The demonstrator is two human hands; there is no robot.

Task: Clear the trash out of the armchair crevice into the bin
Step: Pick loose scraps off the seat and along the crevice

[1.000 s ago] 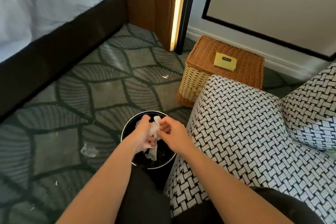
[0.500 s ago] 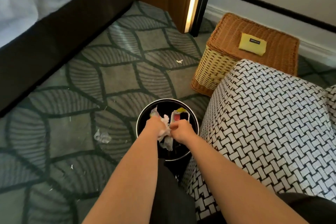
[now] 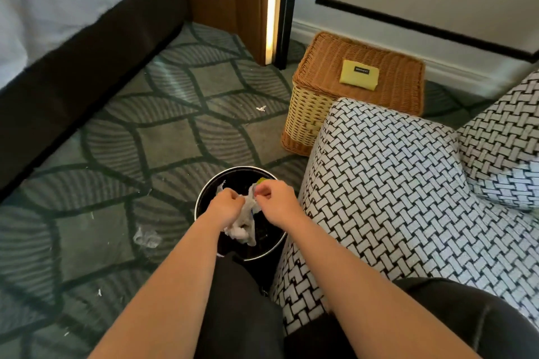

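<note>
Over the bin (image 3: 233,179)
My left hand (image 3: 226,207) and right hand (image 3: 274,202) pinch the tissue wad (image 3: 245,226); I'd release low, centred.

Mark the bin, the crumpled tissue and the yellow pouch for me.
bin (image 3: 237,167), head view, far rim.
crumpled tissue (image 3: 243,232), head view, bunched lower part.
yellow pouch (image 3: 359,72), head view, middle of its top.

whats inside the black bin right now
In the bin a yellow-green scrap shows. The left hand and right hand grip crumpled tissue over it, hiding the bottom.
</note>
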